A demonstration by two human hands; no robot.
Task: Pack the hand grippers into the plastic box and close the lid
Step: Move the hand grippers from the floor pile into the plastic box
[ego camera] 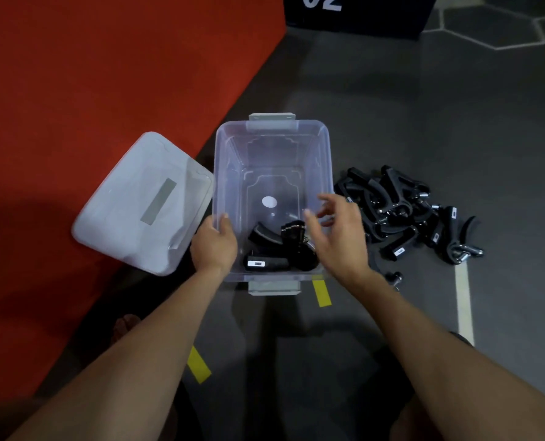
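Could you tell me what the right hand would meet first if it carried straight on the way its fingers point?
Probably the plastic box's left wall, since the right hand's fingers point left across the opening; depth is unclear.

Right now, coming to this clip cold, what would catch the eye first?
The clear plastic box stands open at the centre, with a few black hand grippers already in its near end. The left hand holds its left rim while the right hand hovers open over its right side. A heap of loose grippers lies on the grey floor to the right, and the lid rests to the left, partly on the red mat.
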